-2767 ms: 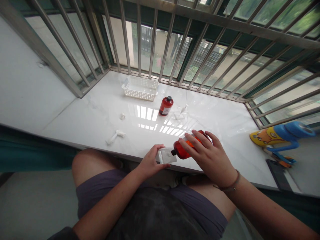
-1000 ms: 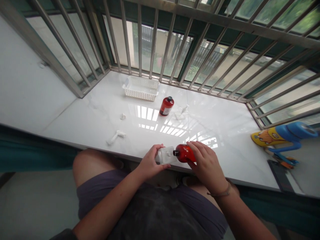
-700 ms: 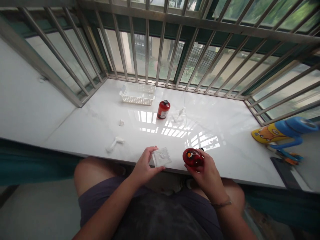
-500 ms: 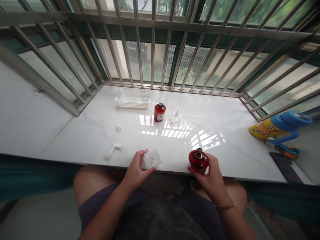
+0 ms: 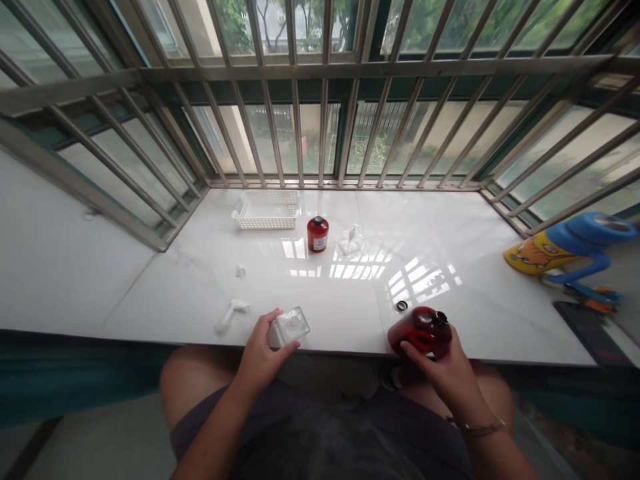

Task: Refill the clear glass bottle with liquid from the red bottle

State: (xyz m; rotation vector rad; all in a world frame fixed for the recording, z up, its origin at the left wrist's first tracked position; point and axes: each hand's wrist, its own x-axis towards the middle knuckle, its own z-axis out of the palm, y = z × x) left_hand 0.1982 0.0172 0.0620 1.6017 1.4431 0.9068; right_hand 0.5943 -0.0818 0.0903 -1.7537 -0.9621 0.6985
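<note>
My left hand (image 5: 265,343) is closed around a clear square container (image 5: 293,325) at the sill's front edge, thumb on the near side and fingers behind. A round shape shows inside its outline; I cannot tell what it is. My right hand (image 5: 445,367) grips a dark red see-through bottle (image 5: 419,331), tilted with its mouth towards the right. No cap sits on that mouth. Just behind the bottle lies a small black ring-shaped cap (image 5: 401,305) on the sill. Farther back, a second red bottle (image 5: 317,235) with a black cap and white label stands upright.
On the white sill (image 5: 330,300) are a white perforated basket (image 5: 265,220), crumpled clear plastic with a white piece (image 5: 350,241), and white scraps (image 5: 233,313) at left. A blue and yellow flask (image 5: 565,247) and a dark phone (image 5: 583,327) lie right. Metal bars (image 5: 300,133) close off the back.
The bottle in my right hand has moved right and tipped from pointing at me to lying sideways; the black cap behind it now shows fully. My left hand and the clear container shifted slightly left.
</note>
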